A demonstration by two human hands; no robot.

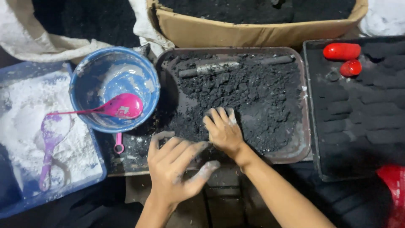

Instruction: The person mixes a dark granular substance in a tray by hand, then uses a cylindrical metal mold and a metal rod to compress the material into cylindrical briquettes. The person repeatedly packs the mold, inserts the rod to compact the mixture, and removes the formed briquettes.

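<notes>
Black crumbly powder (249, 90) fills a dark, shallow, rounded-corner metal tray (304, 139), and both hands work at its near edge. My left hand (175, 169) hovers over the rim with fingers spread and loosely curled, grey dust on the fingertips, holding nothing. My right hand (223, 131) lies palm-down with its fingers pressed into the powder; whether it has pinched any up I cannot tell. By my judgement the step in hand is gathering or kneading the powder, and the next move calls for a firm scoop so the loose grains do not spill over the rim.

Left of the tray stands a round blue plastic bowl (145, 80) smeared white, with a pink plastic spoon (120, 106) lying in it. Beyond that a blue tray of white powder (25, 109) holds a purple scoop (49, 141). A grey-dusted rod (209, 69) lies at the tray's far side. To the right, two glossy red capsule shapes (341, 51) sit on a black moulded tray (358, 126). Farthest, a brown cardboard box (253, 31) bears no label that I can see.
</notes>
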